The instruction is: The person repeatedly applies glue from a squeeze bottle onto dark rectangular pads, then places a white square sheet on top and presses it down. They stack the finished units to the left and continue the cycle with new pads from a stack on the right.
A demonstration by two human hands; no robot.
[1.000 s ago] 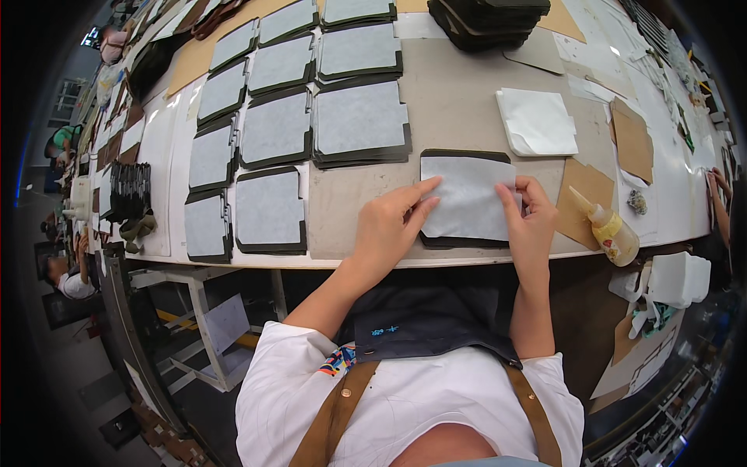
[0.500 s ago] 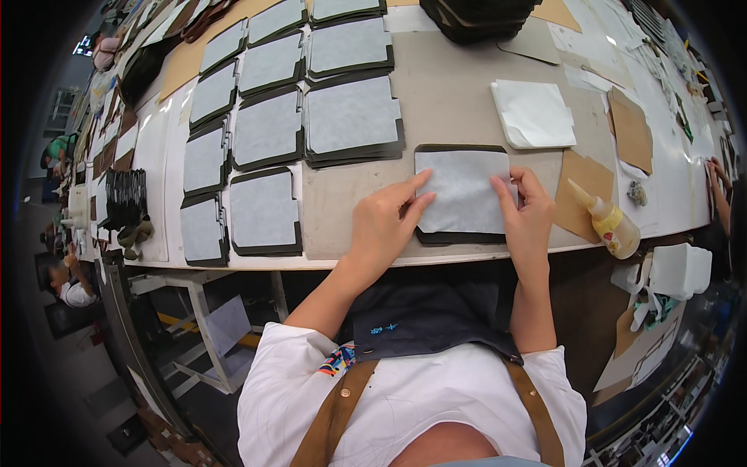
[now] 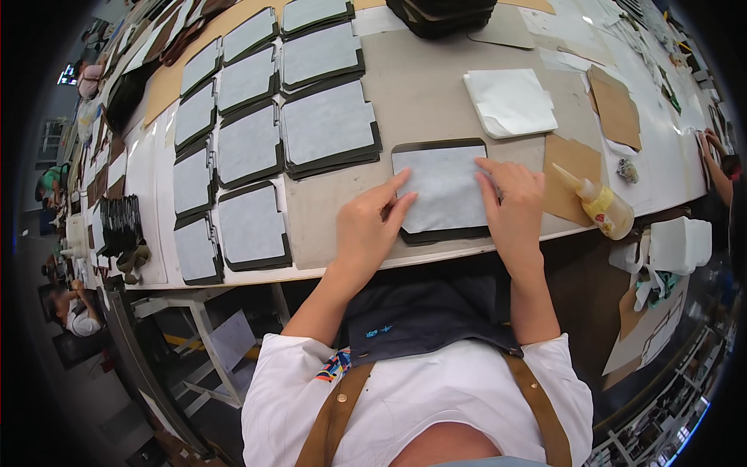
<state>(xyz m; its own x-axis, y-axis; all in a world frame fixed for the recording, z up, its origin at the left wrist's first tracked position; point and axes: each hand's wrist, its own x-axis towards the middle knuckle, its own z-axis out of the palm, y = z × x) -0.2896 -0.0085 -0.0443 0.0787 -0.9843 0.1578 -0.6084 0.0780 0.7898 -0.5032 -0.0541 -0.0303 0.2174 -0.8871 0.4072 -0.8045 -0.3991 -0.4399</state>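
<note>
A dark rectangular panel faced with a light grey sheet point(image 3: 443, 191) lies at the table's near edge, its dark border showing above and below the sheet. My left hand point(image 3: 372, 222) grips its left edge, thumb and forefinger on the sheet and the other fingers curled. At the right edge, my right hand point(image 3: 510, 206) holds the panel too, with thumb and forefinger close together on the sheet's upper right. The undersides of both hands are hidden. A pile of white sheets point(image 3: 510, 103) lies just beyond the panel.
Several stacks of similar grey-faced panels point(image 3: 327, 121) stand in rows to the left. A yellowish squeeze bottle point(image 3: 608, 212) lies on brown card point(image 3: 568, 175) at right. A black pile point(image 3: 443, 15) sits at the back. Another person's hands point(image 3: 710, 152) show at far right.
My right hand has shifted its fingers up along the panel's right edge, thumb and forefinger closer together. The left hand keeps its place on the panel. The whole view has turned slightly.
</note>
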